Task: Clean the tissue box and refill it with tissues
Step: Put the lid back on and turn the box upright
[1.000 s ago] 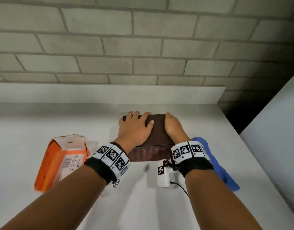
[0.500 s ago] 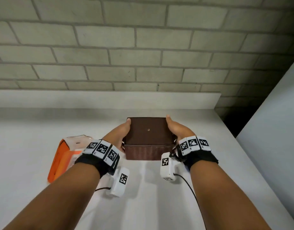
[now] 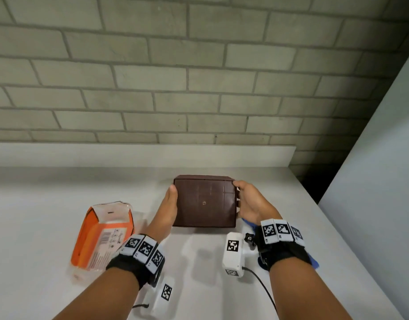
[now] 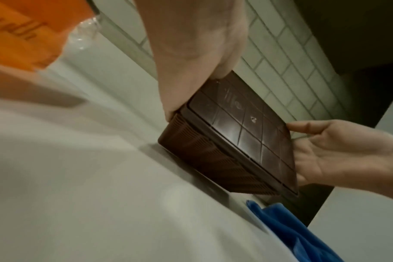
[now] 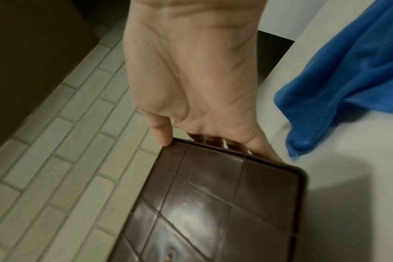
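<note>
Head view: dark brown, ribbed-sided hard plastic tissue box (image 3: 204,202) tipped up on white counter (image 3: 49,204), clasped between left hand (image 3: 167,210) and right hand (image 3: 250,202). Probably light, rigid, glossy-slippery; best gripped by ribbed sides.

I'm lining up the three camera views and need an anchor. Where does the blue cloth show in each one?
Head: only slivers of the blue cloth show, behind the right hand's wrist, at right of centre.
Left wrist: bottom right, below the brown tissue box.
Right wrist: upper right, on the white counter.
Shared landmark: the tissue box's gridded brown face, with the cloth beside the end that the right hand holds.
</note>
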The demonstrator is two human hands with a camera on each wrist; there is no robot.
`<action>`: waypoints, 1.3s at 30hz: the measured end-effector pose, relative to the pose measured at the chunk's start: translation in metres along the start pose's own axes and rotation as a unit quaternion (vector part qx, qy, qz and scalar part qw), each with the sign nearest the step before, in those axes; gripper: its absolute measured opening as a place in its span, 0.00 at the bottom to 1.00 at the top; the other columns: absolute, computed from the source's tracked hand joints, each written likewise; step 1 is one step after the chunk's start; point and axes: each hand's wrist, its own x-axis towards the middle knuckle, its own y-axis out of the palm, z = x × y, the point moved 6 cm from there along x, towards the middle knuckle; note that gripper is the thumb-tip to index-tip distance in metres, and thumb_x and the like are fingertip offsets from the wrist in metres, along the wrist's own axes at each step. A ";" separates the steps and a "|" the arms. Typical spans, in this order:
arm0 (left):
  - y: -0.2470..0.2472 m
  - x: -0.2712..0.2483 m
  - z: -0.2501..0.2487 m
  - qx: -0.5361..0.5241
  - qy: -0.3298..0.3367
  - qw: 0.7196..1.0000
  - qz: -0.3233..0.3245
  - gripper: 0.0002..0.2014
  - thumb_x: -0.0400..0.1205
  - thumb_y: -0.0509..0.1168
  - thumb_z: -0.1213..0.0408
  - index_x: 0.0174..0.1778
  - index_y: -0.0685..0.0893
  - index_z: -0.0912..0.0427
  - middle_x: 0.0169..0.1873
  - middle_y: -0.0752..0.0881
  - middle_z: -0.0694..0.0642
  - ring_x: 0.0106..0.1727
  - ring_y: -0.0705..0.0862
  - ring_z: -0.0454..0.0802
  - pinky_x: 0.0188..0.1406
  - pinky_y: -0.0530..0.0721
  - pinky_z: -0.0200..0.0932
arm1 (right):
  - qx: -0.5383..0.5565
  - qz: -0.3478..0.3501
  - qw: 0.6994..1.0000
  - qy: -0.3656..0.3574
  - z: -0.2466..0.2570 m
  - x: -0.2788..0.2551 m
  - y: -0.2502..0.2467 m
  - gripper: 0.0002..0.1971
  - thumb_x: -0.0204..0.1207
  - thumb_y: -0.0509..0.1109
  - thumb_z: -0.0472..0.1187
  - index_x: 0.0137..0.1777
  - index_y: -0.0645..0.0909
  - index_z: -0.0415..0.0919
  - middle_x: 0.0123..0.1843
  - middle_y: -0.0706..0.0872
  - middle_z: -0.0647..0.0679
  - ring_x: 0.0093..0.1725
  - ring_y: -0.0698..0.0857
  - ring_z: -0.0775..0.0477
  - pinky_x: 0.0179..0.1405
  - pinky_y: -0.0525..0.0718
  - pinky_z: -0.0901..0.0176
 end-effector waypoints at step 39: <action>0.004 -0.019 -0.003 -0.256 -0.052 0.959 -0.110 0.21 0.82 0.51 0.47 0.48 0.85 0.55 0.45 0.87 0.58 0.45 0.84 0.55 0.46 0.81 0.48 | -0.136 -0.168 0.954 -0.207 0.009 -0.037 0.039 0.24 0.85 0.47 0.56 0.71 0.77 0.49 0.63 0.84 0.48 0.63 0.81 0.45 0.71 0.75 0.51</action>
